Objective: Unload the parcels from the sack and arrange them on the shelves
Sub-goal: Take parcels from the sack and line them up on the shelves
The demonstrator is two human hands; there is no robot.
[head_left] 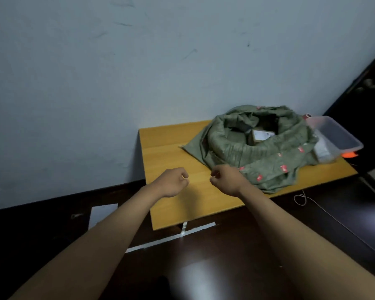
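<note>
- The soft green woven sack with red marks (258,146) lies on the far right of the orange wooden table (171,152), its mouth rolled open.
- A stiff brown cardboard parcel with white label (260,136) sits inside; it looks light, best taken by its edges.
- The left hand (174,180) and the right hand (225,178) hover near the sack, fingers curled, holding nothing.

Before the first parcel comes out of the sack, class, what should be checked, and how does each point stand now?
1. Sack mouth open, rolled down: ok.
2. Parcel visible inside: ok.
3. Left hand free, fingers curled, holding nothing: ok.
4. Right hand free, close to the sack: ok.
5. Bare table space to the sack's left: ok.
6. Shelves for the parcels in view: not ok, none seen.
</note>
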